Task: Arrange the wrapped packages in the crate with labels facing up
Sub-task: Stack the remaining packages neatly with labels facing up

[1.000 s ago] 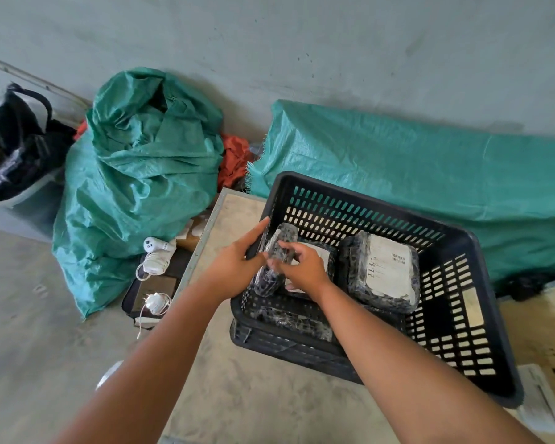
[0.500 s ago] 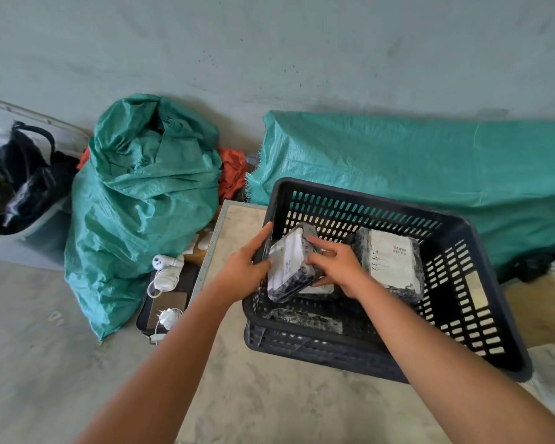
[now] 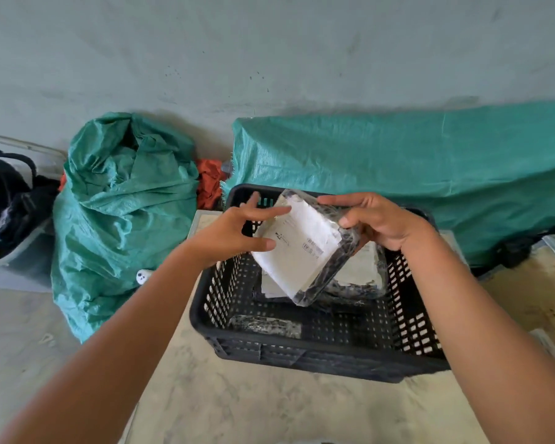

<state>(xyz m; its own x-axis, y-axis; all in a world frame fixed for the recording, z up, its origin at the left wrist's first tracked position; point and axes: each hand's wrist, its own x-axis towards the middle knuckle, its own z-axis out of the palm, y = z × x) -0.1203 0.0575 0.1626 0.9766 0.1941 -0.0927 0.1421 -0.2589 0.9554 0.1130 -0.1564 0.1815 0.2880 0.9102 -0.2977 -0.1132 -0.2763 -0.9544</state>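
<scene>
Both hands hold one wrapped package (image 3: 302, 248) in the air above the black crate (image 3: 302, 357), tilted, with its white label face turned up toward the camera. The right hand (image 3: 378, 222) grips the package's upper right corner, at about 1 o'clock on it, thumb on top and fingers curled underneath. The left hand (image 3: 237, 235) steadies the left edge at 9 o'clock with spread fingers, thumb resting on the label, a light touch rather than a clamp.

The package looks like a flat rigid block under shiny clear film over dark wrapping. Judging by the easy corner hold, it is fairly light and stiff, but the film is likely slick, so pinching across an edge with the thumb on the label seems the safest hold; a grip on loose film alone could slip.

Inside the crate, a second package (image 3: 359, 267) lies label up toward the far right, at about 2 o'clock. Another one (image 3: 269, 288) lies flat at the middle, partly hidden beneath the held one. A dark narrow package (image 3: 266, 325) lies along the near wall at 7 o'clock with no label showing; it probably needs turning. The near right floor of the crate looks free for the held package
</scene>
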